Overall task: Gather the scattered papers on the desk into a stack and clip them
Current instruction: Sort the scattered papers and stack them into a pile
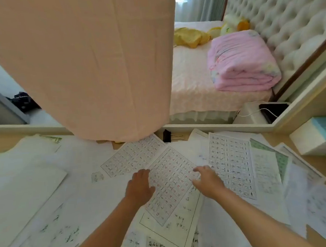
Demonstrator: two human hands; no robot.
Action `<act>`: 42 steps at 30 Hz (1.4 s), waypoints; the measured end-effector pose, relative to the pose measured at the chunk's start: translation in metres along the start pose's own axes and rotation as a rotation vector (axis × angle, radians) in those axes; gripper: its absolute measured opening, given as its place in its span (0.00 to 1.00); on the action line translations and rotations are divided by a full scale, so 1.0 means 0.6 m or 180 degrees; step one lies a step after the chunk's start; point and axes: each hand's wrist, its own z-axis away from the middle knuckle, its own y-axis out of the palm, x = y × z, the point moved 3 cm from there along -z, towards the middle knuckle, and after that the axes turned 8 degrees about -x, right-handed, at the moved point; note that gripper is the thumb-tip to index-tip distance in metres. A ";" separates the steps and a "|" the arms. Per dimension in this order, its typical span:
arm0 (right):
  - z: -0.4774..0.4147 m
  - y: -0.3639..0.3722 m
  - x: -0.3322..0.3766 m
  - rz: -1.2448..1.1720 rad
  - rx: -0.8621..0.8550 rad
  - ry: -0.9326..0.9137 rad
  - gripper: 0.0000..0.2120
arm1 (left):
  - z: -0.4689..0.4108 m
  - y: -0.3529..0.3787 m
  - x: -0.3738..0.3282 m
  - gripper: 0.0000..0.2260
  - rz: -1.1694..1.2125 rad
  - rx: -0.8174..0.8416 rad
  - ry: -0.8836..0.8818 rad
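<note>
Desk (316, 163), covered almost edge to edge with loose papers (48, 186); no stack yet.
Gridded sheet (172, 181), mid-desk, skewed: left hand (140, 187) flat on it, fingers straight; right hand (208, 181) loosely bent, fingertips resting, gripping nothing. Binder clip (167, 136) at far edge. Risk: dragging overlapped sheets may crease them or push some off the near edge.

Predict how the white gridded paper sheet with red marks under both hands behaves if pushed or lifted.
Likely floppy: the white gridded paper sheet is one thin leaf lying flat, so lifted by an edge it should droop. Probably slides easily, since it rests on other loose white papers.
</note>
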 end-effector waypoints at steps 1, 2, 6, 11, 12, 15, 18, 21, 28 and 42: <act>-0.024 -0.002 -0.001 0.0105 -0.0107 -0.0130 0.27 | -0.019 0.004 0.000 0.35 -0.0136 0.0048 -0.0062; -0.045 -0.005 -0.001 0.0241 -0.0177 -0.0144 0.30 | -0.034 0.005 -0.002 0.38 -0.0230 0.0079 -0.0185; -0.107 0.010 -0.005 0.0619 -0.0029 0.0020 0.48 | -0.066 0.032 0.006 0.47 -0.0299 0.0333 -0.0549; -0.141 0.033 -0.024 0.0991 0.0018 0.0290 0.48 | -0.061 0.057 0.011 0.46 -0.0390 0.0209 -0.0596; -0.145 0.036 -0.028 0.0691 0.0037 0.0301 0.43 | -0.060 0.057 0.012 0.44 -0.0365 0.0204 -0.0570; -0.145 0.032 -0.031 -0.0465 0.0166 0.0322 0.26 | -0.068 0.048 0.018 0.40 -0.0277 0.0057 -0.0488; -0.120 -0.004 -0.011 -0.0718 -0.0122 -0.0189 0.14 | -0.080 0.024 0.017 0.43 0.0331 -0.0292 -0.0424; -0.081 -0.043 0.016 -0.1310 -0.0347 -0.0444 0.09 | -0.086 -0.010 0.011 0.39 0.1580 -0.0160 -0.0601; 0.007 -0.025 0.024 -0.2701 -0.0765 0.1012 0.39 | -0.040 -0.045 0.010 0.05 0.3117 0.0298 -0.0844; 0.091 0.123 -0.001 -0.2060 -0.1345 0.3142 0.25 | 0.022 0.069 0.002 0.35 0.0750 0.0222 -0.0244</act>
